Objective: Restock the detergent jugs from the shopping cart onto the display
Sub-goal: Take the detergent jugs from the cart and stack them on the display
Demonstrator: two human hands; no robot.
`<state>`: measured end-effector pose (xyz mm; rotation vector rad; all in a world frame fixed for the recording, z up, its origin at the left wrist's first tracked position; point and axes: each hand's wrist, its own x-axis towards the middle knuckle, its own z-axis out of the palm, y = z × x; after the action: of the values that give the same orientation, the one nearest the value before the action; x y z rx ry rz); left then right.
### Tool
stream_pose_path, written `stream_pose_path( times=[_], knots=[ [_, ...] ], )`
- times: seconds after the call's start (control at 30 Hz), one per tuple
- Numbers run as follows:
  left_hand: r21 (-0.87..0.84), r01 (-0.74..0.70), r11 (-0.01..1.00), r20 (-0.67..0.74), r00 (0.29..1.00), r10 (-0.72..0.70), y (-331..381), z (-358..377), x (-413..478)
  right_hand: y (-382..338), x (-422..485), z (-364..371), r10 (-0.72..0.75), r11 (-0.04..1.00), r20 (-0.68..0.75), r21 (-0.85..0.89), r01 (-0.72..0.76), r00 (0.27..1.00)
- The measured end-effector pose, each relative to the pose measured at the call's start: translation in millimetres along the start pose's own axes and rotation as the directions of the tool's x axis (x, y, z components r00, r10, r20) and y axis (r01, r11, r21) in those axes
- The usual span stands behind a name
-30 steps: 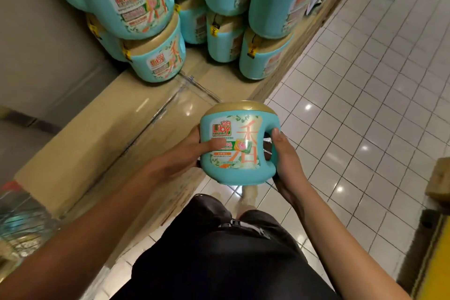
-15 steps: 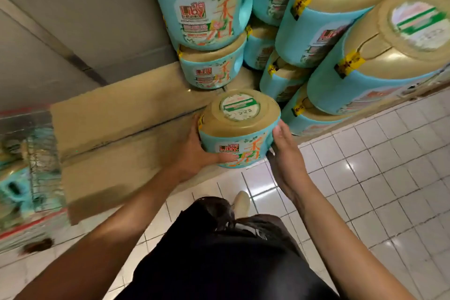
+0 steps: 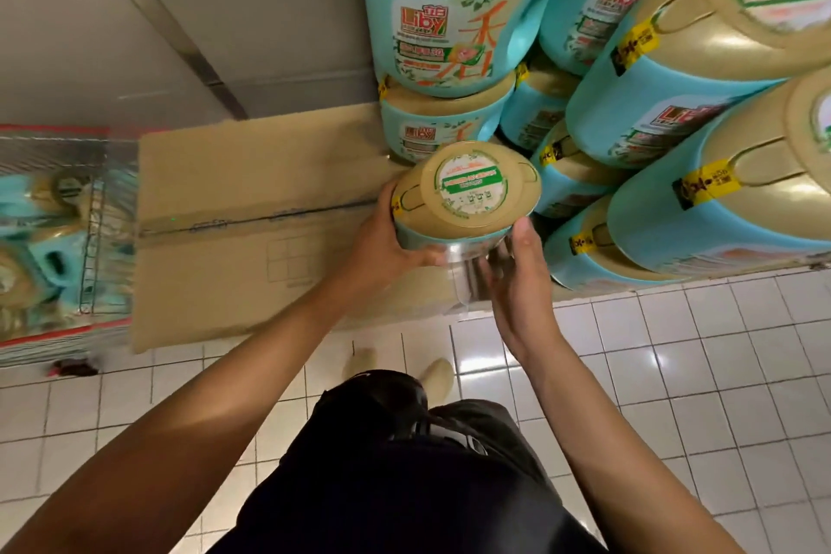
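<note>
A turquoise detergent jug (image 3: 467, 193) with a gold lid and a round green label is seen from above, low over the cardboard-covered display platform (image 3: 252, 193). My left hand (image 3: 386, 243) grips its left side, fingers curled under the front. My right hand (image 3: 517, 279) holds its right side, thumb up along the jug; its fingers are blurred. It sits right against the stacked jugs (image 3: 449, 36) of the same kind. At the far left the wire shopping cart (image 3: 85, 238) holds more jugs.
The jug stack (image 3: 701, 112) rises two or more layers high to the right and behind. A grey wall (image 3: 225, 14) backs the platform. White floor tiles (image 3: 674, 373) spread below, with my feet close to the platform edge.
The jug has moved forward and down toward the platform beside the stack, its lid now facing me. Both hands went with it, and the view has swung left, showing the cart.
</note>
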<state>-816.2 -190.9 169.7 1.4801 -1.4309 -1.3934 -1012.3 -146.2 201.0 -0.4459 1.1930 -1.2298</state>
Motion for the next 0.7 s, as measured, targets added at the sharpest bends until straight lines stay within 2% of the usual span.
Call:
stream_pose_path(
  times=[0.17,0.5,0.7],
  knots=[
    [0.056,0.004,0.998,0.015,1.0,-0.005,10,-7,22,-3,21,7,0.005,1.0,-0.018,0.03,-0.005,1.0],
    [0.038,0.006,0.999,0.016,1.0,-0.006,8,-10,40,1,40,9,0.021,0.997,-0.114,0.082,-0.012,0.993],
    [-0.029,0.038,0.999,-0.042,0.998,-0.039,-1,-4,18,19,30,1,0.052,0.998,-0.071,0.049,-0.048,0.996]
  ],
)
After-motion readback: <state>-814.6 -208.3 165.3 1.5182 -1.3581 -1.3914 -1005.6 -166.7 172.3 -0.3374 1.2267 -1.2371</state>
